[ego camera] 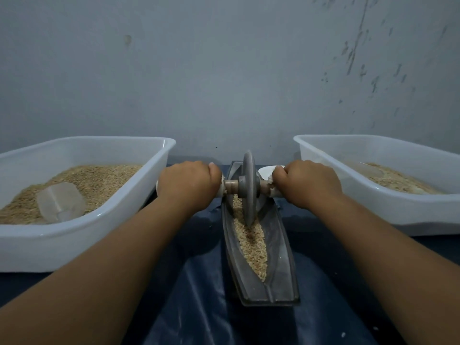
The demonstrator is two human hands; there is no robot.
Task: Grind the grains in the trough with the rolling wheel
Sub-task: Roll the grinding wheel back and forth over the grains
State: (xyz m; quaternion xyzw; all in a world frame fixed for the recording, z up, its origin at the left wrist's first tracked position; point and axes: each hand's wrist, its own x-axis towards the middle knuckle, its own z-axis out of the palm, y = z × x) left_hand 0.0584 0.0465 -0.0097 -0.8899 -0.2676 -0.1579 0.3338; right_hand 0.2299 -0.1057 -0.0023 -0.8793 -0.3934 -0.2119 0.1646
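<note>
Grey metal trough, boat-shaped, lies lengthwise on the dark blue sheet covering the counter, its near end toward the person. Tan grains fill the central groove from the near end up to the rolling wheel, which stands upright on its edge in the groove toward the far end. Left hand and right hand each wrap closed round one end of the axle handle, one on either side of the disc. To grind well, both hands should bear down evenly so the wheel stays vertical and tracks the groove; uneven pressure would likely tip the disc against a trough wall and spill grain. Long strokes, drawn back over the heaped near portion, appear needed, since most grains lie on that side. How finely the grains are already broken cannot be judged at this resolution. Flanking the trough, a left white tub holds grain and a clear scoop; a right white tub holds a smaller amount.
</note>
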